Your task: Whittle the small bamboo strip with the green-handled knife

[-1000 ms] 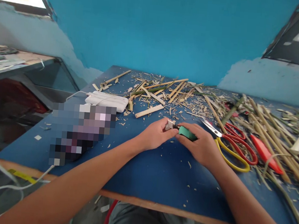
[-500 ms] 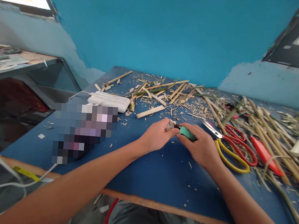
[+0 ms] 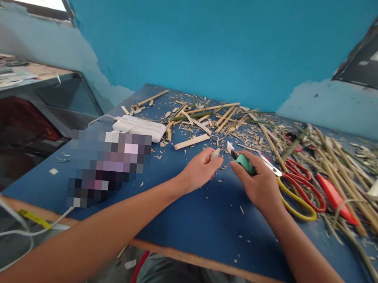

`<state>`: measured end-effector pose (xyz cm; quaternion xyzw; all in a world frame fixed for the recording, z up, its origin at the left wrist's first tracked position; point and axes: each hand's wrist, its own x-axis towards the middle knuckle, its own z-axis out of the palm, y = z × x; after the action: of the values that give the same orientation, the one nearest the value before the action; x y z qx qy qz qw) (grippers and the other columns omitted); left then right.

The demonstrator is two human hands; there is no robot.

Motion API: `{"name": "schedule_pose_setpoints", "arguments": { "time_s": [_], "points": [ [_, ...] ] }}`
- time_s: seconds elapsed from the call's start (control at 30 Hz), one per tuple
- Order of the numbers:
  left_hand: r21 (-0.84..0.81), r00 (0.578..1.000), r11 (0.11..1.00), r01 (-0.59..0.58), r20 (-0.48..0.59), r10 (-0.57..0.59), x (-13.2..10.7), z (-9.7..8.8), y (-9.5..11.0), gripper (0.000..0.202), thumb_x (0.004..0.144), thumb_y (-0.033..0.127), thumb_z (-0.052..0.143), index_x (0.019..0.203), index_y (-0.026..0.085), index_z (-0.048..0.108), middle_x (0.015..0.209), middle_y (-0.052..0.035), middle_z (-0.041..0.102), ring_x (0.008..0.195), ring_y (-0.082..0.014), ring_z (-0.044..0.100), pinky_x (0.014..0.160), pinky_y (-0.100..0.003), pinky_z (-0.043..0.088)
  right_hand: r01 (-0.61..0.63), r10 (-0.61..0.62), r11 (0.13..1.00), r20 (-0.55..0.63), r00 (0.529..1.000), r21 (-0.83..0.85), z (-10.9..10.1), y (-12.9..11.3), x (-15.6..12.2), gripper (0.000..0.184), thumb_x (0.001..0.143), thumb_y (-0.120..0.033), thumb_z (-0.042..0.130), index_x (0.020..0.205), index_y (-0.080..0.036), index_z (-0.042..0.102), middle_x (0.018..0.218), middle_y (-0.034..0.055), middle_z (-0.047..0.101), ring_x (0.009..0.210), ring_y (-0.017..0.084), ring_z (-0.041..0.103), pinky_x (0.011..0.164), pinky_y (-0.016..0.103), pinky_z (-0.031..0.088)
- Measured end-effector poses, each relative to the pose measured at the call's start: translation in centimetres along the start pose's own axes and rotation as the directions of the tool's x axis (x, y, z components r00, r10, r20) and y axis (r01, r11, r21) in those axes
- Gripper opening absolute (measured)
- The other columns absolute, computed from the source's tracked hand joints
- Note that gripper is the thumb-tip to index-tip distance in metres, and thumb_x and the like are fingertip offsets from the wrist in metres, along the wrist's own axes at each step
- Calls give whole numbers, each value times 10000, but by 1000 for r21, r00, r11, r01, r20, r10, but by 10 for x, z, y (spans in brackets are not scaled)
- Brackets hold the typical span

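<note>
I see my left hand (image 3: 199,170) stretched forward, fingers pinched on a small bamboo piece (image 3: 215,153), while my right hand (image 3: 259,186) grips a green-handled knife (image 3: 243,160), blade up.

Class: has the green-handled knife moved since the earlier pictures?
Yes. The green-handled knife in the right hand has shifted right, away from the left hand, toward the scissors.

— Where does the view look from?
— From the person's head, forward and down across the blue bench (image 3: 183,219) toward the teal wall (image 3: 216,39).
— How near?
— Close: both forearms run in from the bottom edge (only one view, so nothing is shared).
</note>
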<state>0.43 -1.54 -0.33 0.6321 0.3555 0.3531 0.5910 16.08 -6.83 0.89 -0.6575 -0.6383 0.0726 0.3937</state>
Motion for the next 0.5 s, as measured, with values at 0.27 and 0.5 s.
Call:
{"name": "schedule_pose_setpoints", "arguments": {
  "time_s": [0.27, 0.5],
  "points": [
    [-356, 990, 932, 70, 140, -20, 7, -3, 2, 149, 828, 294, 479, 819, 147, 500, 683, 4, 480, 621, -102, 494, 608, -272, 459, -4, 0, 999, 100, 995, 39, -5, 4, 1, 392, 737, -490, 561, 1019, -223, 618, 1000, 66, 649, 914, 236, 593, 774, 349, 460],
    [-360, 984, 931, 59, 178, 6, 7, -10, 4, 256, 759, 321, 615, 890, 107, 567, 747, -29, 568, 685, -107, 550, 704, -276, 435, -5, 0, 1000, 163, 987, 29, -6, 5, 1, 373, 734, -494, 561, 995, -236, 633, 952, 52, 658, 870, 224, 606, 753, 345, 469]
  ]
}}
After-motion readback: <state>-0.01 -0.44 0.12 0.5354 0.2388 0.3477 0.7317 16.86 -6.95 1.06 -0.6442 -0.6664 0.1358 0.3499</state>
